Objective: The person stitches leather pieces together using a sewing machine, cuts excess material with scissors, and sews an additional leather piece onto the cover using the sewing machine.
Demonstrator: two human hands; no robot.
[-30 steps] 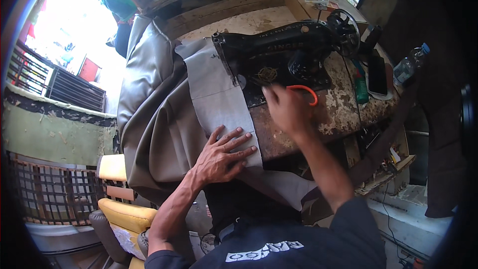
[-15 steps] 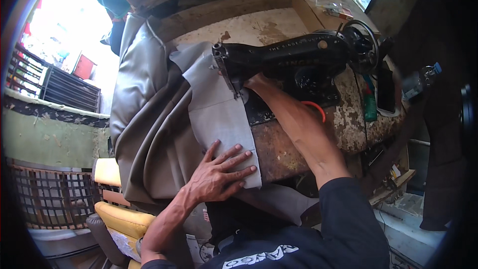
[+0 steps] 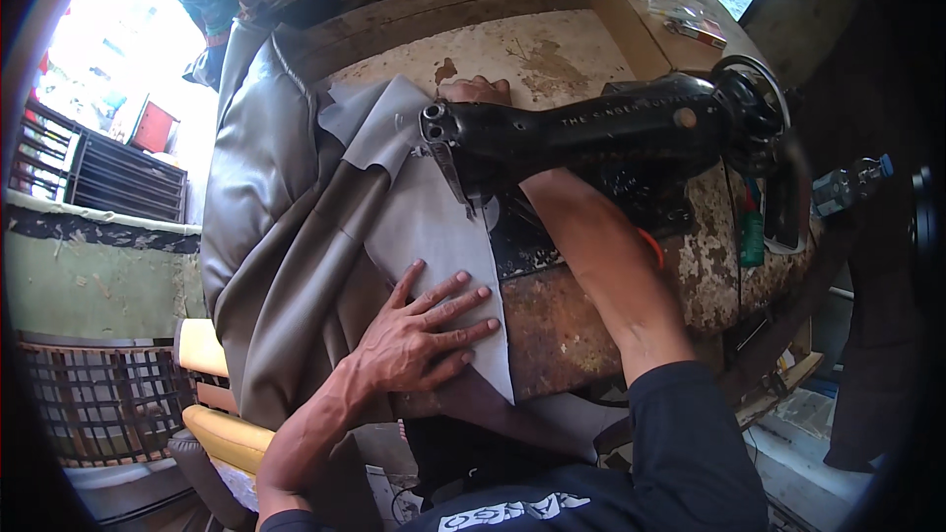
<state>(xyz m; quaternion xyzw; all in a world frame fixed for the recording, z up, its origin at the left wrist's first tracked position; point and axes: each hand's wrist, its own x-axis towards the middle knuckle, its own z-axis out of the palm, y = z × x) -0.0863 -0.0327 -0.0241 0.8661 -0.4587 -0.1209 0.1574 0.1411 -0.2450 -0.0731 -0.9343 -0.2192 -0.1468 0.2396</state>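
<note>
My left hand lies spread on a pale grey strip of material that runs to the needle end of a black sewing machine. My right hand reaches beneath the machine's arm to its far side, fingers curled by the strip's folded far end; what they hold is hidden. Heavy folds of taupe, glossy material hang left of the strip. Part of an orange-handled tool shows behind my right forearm on the worn wooden table.
A green container, dark phone and plastic bottle are at the right. A cardboard box stands at the back. Yellow cushioned seat is lower left. Another person is partly visible by the bright opening at upper left.
My right hand has moved forward under the machine's arm to the far side. The strip's far end is now more folded. My left hand remains spread on the strip.
</note>
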